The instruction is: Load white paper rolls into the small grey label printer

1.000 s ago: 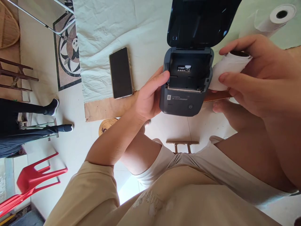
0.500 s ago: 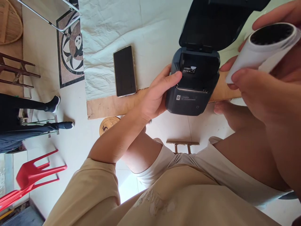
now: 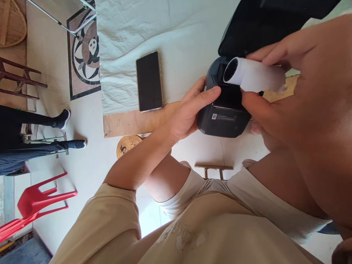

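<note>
My left hand [image 3: 189, 106] grips the left side of a dark label printer [image 3: 222, 119], its thumb over the rim of the inner bay. The printer's black lid [image 3: 255, 29] stands swung up and back. Over the bay, my right hand [image 3: 283, 73] pinches a roll of white label paper [image 3: 255, 75] between thumb and fingers. The roll lies sideways with its dark hollow end facing left, hiding much of the bay. Whether it touches the printer, I cannot tell.
A smartphone [image 3: 150, 81] lies on the pale cloth [image 3: 121, 40] over the wooden table [image 3: 123, 124]. Below the table edge is a round wooden stool [image 3: 128, 145]. To the left are a red plastic chair [image 3: 41, 198] and a seated person's legs [image 3: 55, 119].
My right hand has brought the paper roll leftward over the printer's bay and turned its hollow end to the left. The printer has shifted slightly right in my left hand.
</note>
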Demonstrator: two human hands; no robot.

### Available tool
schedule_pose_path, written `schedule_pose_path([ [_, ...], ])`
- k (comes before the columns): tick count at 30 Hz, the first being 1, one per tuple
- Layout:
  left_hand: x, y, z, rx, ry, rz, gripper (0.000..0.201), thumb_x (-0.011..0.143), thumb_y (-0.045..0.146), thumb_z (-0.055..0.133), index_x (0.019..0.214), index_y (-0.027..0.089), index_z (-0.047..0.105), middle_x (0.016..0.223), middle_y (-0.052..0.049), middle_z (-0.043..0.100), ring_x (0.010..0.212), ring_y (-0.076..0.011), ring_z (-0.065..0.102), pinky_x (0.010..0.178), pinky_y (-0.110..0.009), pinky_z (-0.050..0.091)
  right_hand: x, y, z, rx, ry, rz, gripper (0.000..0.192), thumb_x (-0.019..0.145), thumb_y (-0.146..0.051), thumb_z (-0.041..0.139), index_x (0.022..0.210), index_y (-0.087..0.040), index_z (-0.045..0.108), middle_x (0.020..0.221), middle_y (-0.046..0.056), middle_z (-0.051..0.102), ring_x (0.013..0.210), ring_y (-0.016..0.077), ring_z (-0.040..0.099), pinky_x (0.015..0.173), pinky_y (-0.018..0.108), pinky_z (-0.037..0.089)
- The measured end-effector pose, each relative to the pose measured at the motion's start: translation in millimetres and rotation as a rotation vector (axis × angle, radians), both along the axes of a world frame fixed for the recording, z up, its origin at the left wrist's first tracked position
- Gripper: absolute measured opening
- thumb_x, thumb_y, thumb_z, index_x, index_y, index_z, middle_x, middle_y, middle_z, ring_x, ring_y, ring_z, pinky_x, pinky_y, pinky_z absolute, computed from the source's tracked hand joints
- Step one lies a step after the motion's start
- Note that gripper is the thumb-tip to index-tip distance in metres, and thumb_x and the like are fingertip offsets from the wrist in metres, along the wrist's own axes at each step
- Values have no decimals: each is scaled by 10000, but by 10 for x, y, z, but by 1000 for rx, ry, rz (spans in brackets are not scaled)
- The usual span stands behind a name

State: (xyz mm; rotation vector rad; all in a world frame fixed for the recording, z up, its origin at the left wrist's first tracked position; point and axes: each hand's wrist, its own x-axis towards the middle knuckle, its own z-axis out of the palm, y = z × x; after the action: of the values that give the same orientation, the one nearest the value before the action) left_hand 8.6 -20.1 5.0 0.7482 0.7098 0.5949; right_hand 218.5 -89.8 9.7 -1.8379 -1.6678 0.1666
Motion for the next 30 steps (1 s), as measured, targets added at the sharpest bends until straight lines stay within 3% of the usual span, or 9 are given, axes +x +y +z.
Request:
schedule_pose_path([
  [6, 33, -41, 53, -30, 15, 61, 169, 1159, 417, 852, 1240, 275, 898, 1198, -61, 968, 1556, -421, 885, 1357, -524, 704, 40, 82, 50, 68, -119, 124, 80, 1053, -292, 734, 1098, -289, 799, 1354, 59, 919, 1227, 306, 884, 1004, 508, 722],
  [8, 28, -11, 33, -16, -11, 47, 192, 1146, 406, 884, 1271, 261, 883, 1244, -81, 974, 1564, -437, 880, 1390, -547, 689, 39, 88, 35, 140, -182, 105, 118, 1071, -303, 724, 1045, -292, 838, 1257, 60, 908, 1158, 283, 866, 1000, 498, 726],
  [12, 21, 41, -28, 15, -9, 82, 444, 1153, 395, 888, 1575, 304, 782, 1370, -48, 956, 1592, -440, 872, 1356, -538, 722, -39, 10, -113, 345, -253, 154, 214, 1107, -293, 678, 998, -308, 862, 990, 49, 821, 927, 233, 741, 829, 426, 627],
  [15, 22, 9, -26, 34, -48, 107, 373, 1187, 316, 816, 1559, 311, 788, 1386, -18, 948, 1619, -378, 872, 1395, -517, 705, -137, -68, -213, 482, -193, 224, 299, 1230, -369, 661, 990, -322, 833, 933, 37, 764, 899, 233, 692, 825, 431, 562],
  [18, 34, -41, 39, 42, -57, 136, 376, 1148, 174, 807, 1500, 304, 828, 1364, -12, 956, 1608, -338, 887, 1407, -503, 693, -147, -107, -214, 474, -106, 319, 361, 1290, -535, 636, 1079, -345, 858, 986, 41, 782, 956, 245, 741, 894, 472, 610],
  [22, 43, -3, 121, -169, 52, 216, 784, 1006, -15, 796, 1679, 386, 817, 1475, 40, 929, 1689, -363, 836, 1354, -526, 725, -11, -112, -156, 362, -81, 274, 248, 1245, -546, 718, 1255, -359, 881, 1187, 71, 848, 1135, 275, 823, 1063, 539, 722],
  [24, 24, 46, 104, -198, 65, 201, 847, 982, -11, 800, 1721, 405, 790, 1532, 38, 918, 1703, -384, 825, 1337, -553, 742, 63, -113, -148, 306, -77, 227, 285, 1197, -547, 803, 1370, -329, 860, 1297, 112, 849, 1296, 322, 836, 1149, 579, 753],
  [27, -35, 88, 7, -28, 68, 94, 829, 975, 95, 868, 1736, 401, 751, 1580, 19, 900, 1735, -403, 798, 1334, -549, 747, 178, -118, -158, 187, 18, 219, 412, 1165, -580, 864, 1477, -314, 823, 1406, 142, 815, 1447, 370, 799, 1168, 605, 787],
  [30, -92, 79, -94, 138, 71, 5, 946, 915, 236, 974, 1798, 380, 666, 1605, -4, 882, 1743, -433, 784, 1351, -562, 735, 342, -112, -184, 91, 159, 165, 562, 1197, -704, 820, 1630, -350, 761, 1578, 152, 754, 1596, 412, 734, 1118, 607, 815],
])
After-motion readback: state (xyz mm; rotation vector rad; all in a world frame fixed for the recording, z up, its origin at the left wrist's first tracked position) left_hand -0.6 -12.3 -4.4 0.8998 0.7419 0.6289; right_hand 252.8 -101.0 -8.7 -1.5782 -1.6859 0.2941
